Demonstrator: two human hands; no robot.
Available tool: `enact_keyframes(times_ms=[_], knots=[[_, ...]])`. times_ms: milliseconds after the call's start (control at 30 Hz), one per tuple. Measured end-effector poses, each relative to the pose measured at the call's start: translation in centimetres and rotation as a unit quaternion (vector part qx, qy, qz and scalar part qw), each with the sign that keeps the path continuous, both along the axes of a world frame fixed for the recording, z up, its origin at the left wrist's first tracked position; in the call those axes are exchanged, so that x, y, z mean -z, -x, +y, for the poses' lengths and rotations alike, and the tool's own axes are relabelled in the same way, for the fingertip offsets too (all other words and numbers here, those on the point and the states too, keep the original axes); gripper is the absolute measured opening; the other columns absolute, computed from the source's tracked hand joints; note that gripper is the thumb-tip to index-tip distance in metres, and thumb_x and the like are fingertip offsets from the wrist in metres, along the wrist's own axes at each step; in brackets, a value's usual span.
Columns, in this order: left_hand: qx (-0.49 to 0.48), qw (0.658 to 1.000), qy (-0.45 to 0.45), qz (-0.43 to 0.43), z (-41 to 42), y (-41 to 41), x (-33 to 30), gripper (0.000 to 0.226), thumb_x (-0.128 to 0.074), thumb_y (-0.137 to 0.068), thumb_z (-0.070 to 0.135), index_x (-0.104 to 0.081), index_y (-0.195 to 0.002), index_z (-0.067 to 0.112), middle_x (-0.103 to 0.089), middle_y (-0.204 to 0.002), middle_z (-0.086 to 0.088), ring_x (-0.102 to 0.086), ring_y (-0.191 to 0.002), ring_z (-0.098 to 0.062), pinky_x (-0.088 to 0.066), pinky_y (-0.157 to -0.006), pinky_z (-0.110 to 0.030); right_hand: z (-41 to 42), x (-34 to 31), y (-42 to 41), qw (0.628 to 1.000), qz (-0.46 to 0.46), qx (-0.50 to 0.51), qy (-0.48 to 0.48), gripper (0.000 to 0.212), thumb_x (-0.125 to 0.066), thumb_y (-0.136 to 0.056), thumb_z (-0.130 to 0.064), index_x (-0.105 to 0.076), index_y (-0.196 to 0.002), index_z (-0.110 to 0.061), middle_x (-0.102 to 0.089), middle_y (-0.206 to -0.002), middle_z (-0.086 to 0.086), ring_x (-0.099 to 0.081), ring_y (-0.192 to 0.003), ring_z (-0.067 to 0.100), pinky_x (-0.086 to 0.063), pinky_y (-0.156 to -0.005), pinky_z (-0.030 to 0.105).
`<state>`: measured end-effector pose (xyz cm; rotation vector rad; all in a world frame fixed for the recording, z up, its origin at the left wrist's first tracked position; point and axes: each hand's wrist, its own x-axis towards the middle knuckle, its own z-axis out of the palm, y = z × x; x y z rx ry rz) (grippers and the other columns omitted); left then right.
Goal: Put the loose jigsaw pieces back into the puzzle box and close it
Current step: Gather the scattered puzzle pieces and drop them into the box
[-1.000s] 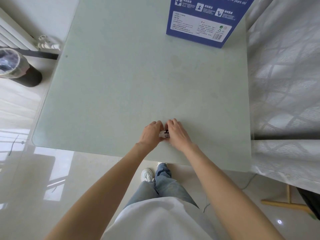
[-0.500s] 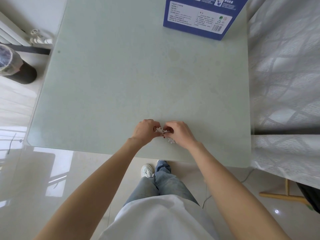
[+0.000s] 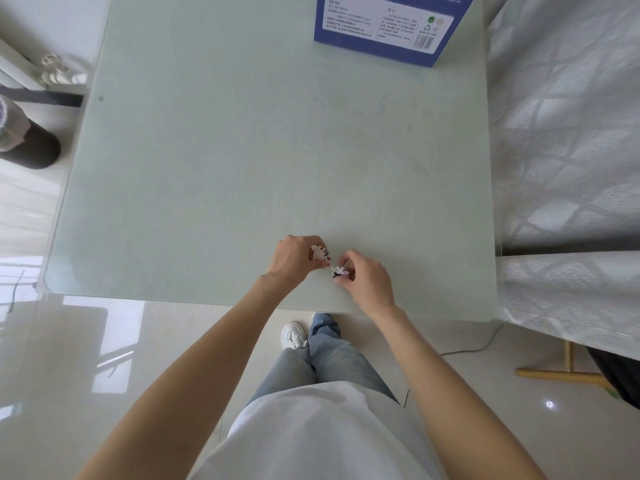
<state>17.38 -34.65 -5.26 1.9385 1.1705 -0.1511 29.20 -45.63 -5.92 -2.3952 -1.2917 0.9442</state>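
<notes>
Both hands work near the front edge of the pale green table (image 3: 242,150). My left hand (image 3: 294,261) holds a small cluster of white and red jigsaw pieces (image 3: 320,254) in its curled fingers. My right hand (image 3: 365,278) pinches another few white and pink jigsaw pieces (image 3: 338,271) just above the tabletop. The two clusters sit a short gap apart. The blue puzzle box (image 3: 391,26) stands at the far edge of the table, right of centre, its printed side facing me and its top cut off by the frame.
A white patterned curtain (image 3: 561,150) hangs along the table's right side. To the left, a dark cylindrical bin (image 3: 24,140) stands on the floor beside a radiator pipe (image 3: 59,74). A wooden stand (image 3: 568,368) and a cable lie on the floor at lower right.
The hands, pressed together over the pieces a second ago, have drawn apart, each taking a share of the pieces. The view has tilted, so the box sits higher in frame.
</notes>
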Motion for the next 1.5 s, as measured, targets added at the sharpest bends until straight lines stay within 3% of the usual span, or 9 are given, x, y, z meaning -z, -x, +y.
enact_keyframes(times_ms=[133, 267, 433, 767, 1000, 1067, 1233, 1367, 1500], knots=[[0.075, 0.995, -0.053, 0.046, -0.1, -0.7, 0.0, 0.035, -0.070, -0.081, 0.026, -0.059, -0.113, 0.015, -0.067, -0.100, -0.011, -0.061, -0.091, -0.032, -0.044, -0.075, -0.034, 0.2, -0.3, 0.5, 0.998, -0.051, -0.026, -0.002, 0.020, -0.067, -0.082, -0.019, -0.061, -0.101, -0.016, -0.063, -0.103, 0.001, -0.060, -0.092, 0.024, -0.040, -0.070, 0.029], [0.134, 0.986, -0.077, 0.062, -0.2, -1.0, 0.1, 0.031, -0.064, -0.086, 0.025, -0.058, -0.113, 0.012, -0.061, -0.108, -0.011, -0.060, -0.095, -0.033, -0.043, -0.077, -0.034, 0.6, -0.2, 0.5, 0.999, -0.043, -0.032, 0.009, 0.021, -0.066, -0.083, -0.019, -0.061, -0.102, -0.014, -0.055, -0.107, 0.003, -0.058, -0.092, 0.025, -0.037, -0.070, 0.029], [0.150, 0.984, -0.068, 0.068, 0.0, -1.2, -0.2, 0.035, -0.064, -0.087, 0.023, -0.055, -0.118, 0.010, -0.050, -0.118, -0.011, -0.058, -0.095, -0.036, -0.042, -0.077, -0.036, 0.7, -0.3, 0.2, 0.999, -0.029, -0.042, 0.020, 0.014, -0.062, -0.084, -0.017, -0.059, -0.097, -0.014, -0.065, -0.098, 0.005, -0.059, -0.090, 0.028, -0.037, -0.065, 0.028], [0.130, 0.986, -0.065, 0.079, -0.2, -1.2, -0.1, 0.028, -0.063, -0.086, 0.024, -0.052, -0.109, 0.010, -0.059, -0.109, -0.009, -0.058, -0.094, -0.033, -0.042, -0.075, -0.036, 1.6, -0.7, -3.7, 0.998, 0.035, 0.043, 0.005, 0.011, -0.067, -0.080, -0.016, -0.059, -0.086, -0.013, -0.066, -0.083, 0.003, -0.059, -0.078, 0.026, -0.042, -0.064, 0.032], [-0.066, 0.995, 0.070, -0.014, 1.1, 0.9, -1.4, 0.014, -0.071, -0.078, 0.017, -0.064, -0.087, 0.023, -0.065, -0.080, -0.001, -0.063, -0.070, -0.023, -0.051, -0.068, -0.030, 2.2, -1.7, -6.4, 0.998, 0.061, 0.013, -0.013, 0.012, -0.067, -0.079, -0.018, -0.059, -0.088, -0.018, -0.067, -0.081, -0.001, -0.057, -0.071, 0.021, -0.038, -0.059, 0.029], [-0.118, 0.990, 0.071, -0.031, 2.0, 1.4, -2.7, 0.009, -0.071, -0.078, 0.019, -0.067, -0.082, 0.025, -0.068, -0.076, 0.001, -0.063, -0.062, -0.010, -0.051, -0.065, -0.025, 2.8, -2.6, -7.3, 0.998, 0.039, -0.035, -0.023, 0.005, -0.065, -0.082, -0.018, -0.063, -0.086, -0.016, -0.065, -0.081, 0.003, -0.058, -0.075, 0.025, -0.040, -0.062, 0.031], [-0.122, 0.983, -0.032, -0.133, 7.5, -0.6, -10.2, 0.007, -0.075, -0.077, 0.020, -0.074, -0.084, 0.022, -0.068, -0.087, 0.007, -0.062, -0.069, 0.000, -0.047, -0.066, -0.013, 7.8, -8.3, -9.9, 0.989, 0.081, -0.067, -0.105, 0.004, -0.065, -0.084, -0.017, -0.067, -0.081, -0.017, -0.064, -0.072, 0.000, -0.061, -0.063, 0.020, -0.052, -0.062, 0.043], [-0.081, 0.954, -0.155, -0.243, 14.9, -5.3, -17.7, 0.011, -0.073, -0.080, 0.020, -0.075, -0.090, 0.018, -0.065, -0.084, 0.007, -0.062, -0.070, -0.002, -0.045, -0.063, -0.009, 15.0, -16.0, -13.2, 0.969, 0.067, -0.083, -0.224, 0.004, -0.065, -0.084, -0.018, -0.069, -0.084, -0.020, -0.068, -0.078, -0.008, -0.060, -0.057, 0.009, -0.052, -0.064, 0.032], [-0.066, 0.916, -0.248, -0.307, 23.2, -11.1, -22.8, 0.014, -0.060, -0.089, 0.019, -0.070, -0.095, 0.010, -0.063, -0.091, -0.001, -0.061, -0.070, -0.012, -0.056, -0.064, -0.031, 21.9, -23.2, -17.5, 0.921, -0.017, -0.062, -0.384, 0.009, -0.065, -0.086, -0.019, -0.069, -0.092, -0.014, -0.064, -0.083, -0.015, -0.058, -0.059, 0.005, -0.049, -0.060, 0.022]])
